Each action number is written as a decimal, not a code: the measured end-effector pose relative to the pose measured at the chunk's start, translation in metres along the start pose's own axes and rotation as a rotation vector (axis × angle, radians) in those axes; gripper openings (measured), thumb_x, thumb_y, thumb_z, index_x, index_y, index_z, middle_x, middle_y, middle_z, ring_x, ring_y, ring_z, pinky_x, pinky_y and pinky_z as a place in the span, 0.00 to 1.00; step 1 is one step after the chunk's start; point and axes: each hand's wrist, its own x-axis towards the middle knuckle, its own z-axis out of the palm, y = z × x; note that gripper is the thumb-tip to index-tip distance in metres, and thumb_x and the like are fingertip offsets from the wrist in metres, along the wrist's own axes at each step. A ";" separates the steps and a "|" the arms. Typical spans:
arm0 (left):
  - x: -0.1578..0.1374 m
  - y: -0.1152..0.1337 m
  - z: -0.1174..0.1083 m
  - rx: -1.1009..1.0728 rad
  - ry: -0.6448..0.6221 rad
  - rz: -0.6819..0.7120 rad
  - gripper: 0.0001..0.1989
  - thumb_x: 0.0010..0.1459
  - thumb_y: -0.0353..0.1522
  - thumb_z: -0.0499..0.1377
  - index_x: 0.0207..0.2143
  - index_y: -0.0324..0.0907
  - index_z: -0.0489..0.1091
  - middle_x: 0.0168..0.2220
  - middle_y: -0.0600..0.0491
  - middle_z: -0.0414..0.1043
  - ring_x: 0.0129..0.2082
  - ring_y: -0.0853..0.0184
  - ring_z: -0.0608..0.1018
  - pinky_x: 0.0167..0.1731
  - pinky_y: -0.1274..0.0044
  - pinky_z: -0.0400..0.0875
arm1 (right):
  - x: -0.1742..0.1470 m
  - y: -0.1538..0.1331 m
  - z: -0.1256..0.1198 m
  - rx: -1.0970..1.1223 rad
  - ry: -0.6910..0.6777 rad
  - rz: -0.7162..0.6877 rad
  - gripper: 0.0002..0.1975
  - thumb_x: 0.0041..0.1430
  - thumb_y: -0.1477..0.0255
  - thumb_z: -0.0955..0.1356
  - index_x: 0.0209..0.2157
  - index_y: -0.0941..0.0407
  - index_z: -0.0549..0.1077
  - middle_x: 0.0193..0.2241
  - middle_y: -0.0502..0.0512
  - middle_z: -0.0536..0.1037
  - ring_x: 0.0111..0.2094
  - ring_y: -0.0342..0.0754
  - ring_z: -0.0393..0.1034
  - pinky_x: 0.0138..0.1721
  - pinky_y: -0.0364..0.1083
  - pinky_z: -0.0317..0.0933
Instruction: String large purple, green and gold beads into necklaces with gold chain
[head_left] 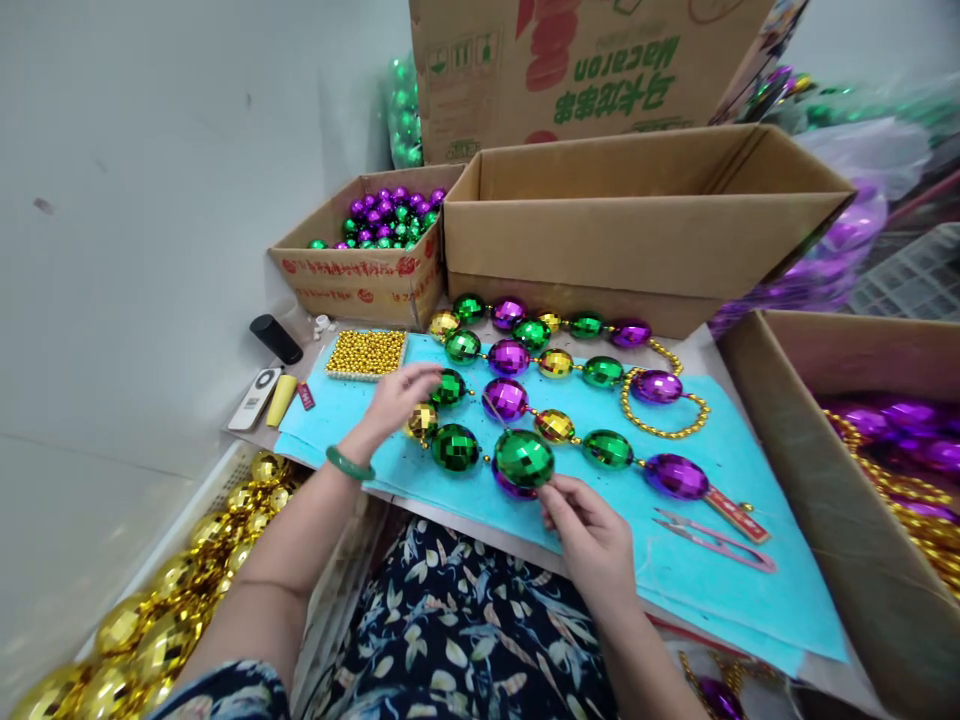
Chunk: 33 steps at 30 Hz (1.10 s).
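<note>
My right hand (592,530) pinches a large faceted green bead (523,458) at its lower right edge, above a purple bead (514,488) that it partly covers. A thin needle-like line (495,412) sticks out from the green bead's upper left. My left hand (405,400), with a green bangle on the wrist, reaches out with fingers extended beside another green bead (448,387); whether it touches that bead is unclear. Strands of green, purple and gold beads lie in rows on a blue sheet (600,560). Pink thread snips (716,542) rest at the right.
A tray of small gold beads (367,352) stands back left. Cardboard boxes (585,245) line the back, and another box (810,480) stands at the right. Large gold beads (172,580) fill a crate at lower left. A black cylinder (276,340) and a white device (255,400) lie left.
</note>
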 end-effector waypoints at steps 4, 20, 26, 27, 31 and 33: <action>0.064 -0.039 -0.057 0.486 0.242 -0.142 0.08 0.56 0.28 0.58 0.37 0.37 0.75 0.45 0.42 0.75 0.50 0.57 0.72 0.53 0.67 0.62 | 0.002 0.000 -0.009 0.061 0.067 0.055 0.11 0.51 0.63 0.70 0.28 0.57 0.74 0.16 0.48 0.68 0.18 0.42 0.62 0.19 0.41 0.60; 0.095 -0.070 -0.064 0.372 0.146 -0.325 0.05 0.45 0.21 0.60 0.20 0.37 0.72 0.28 0.47 0.75 0.42 0.58 0.74 0.48 0.69 0.64 | 0.005 0.001 -0.009 0.059 0.059 0.109 0.13 0.48 0.60 0.71 0.27 0.57 0.75 0.16 0.49 0.68 0.18 0.43 0.62 0.18 0.41 0.61; 0.050 -0.023 -0.028 -0.003 0.174 -0.288 0.12 0.60 0.34 0.54 0.39 0.37 0.72 0.36 0.46 0.76 0.34 0.69 0.77 0.34 0.77 0.71 | 0.002 -0.002 -0.004 0.012 0.015 0.053 0.10 0.51 0.63 0.70 0.27 0.57 0.75 0.16 0.48 0.68 0.18 0.42 0.61 0.20 0.42 0.60; 0.039 -0.014 -0.020 -0.137 0.135 -0.291 0.12 0.60 0.35 0.54 0.40 0.37 0.72 0.36 0.47 0.75 0.32 0.71 0.77 0.31 0.80 0.71 | 0.001 -0.003 -0.002 0.001 0.000 0.041 0.10 0.52 0.64 0.69 0.27 0.56 0.75 0.16 0.48 0.68 0.18 0.42 0.61 0.20 0.41 0.59; 0.001 0.014 0.006 -0.869 -0.024 -0.375 0.07 0.55 0.30 0.62 0.35 0.35 0.72 0.30 0.50 0.74 0.25 0.75 0.76 0.22 0.86 0.69 | -0.001 -0.006 0.007 -0.035 -0.061 -0.007 0.10 0.52 0.64 0.69 0.26 0.56 0.75 0.16 0.49 0.68 0.18 0.42 0.60 0.20 0.41 0.58; -0.009 0.022 0.012 -0.961 -0.045 -0.405 0.05 0.55 0.29 0.62 0.33 0.34 0.72 0.28 0.51 0.74 0.24 0.75 0.76 0.21 0.87 0.69 | -0.002 -0.007 0.009 -0.049 -0.079 -0.020 0.10 0.52 0.65 0.68 0.27 0.57 0.75 0.16 0.49 0.69 0.18 0.42 0.60 0.20 0.41 0.57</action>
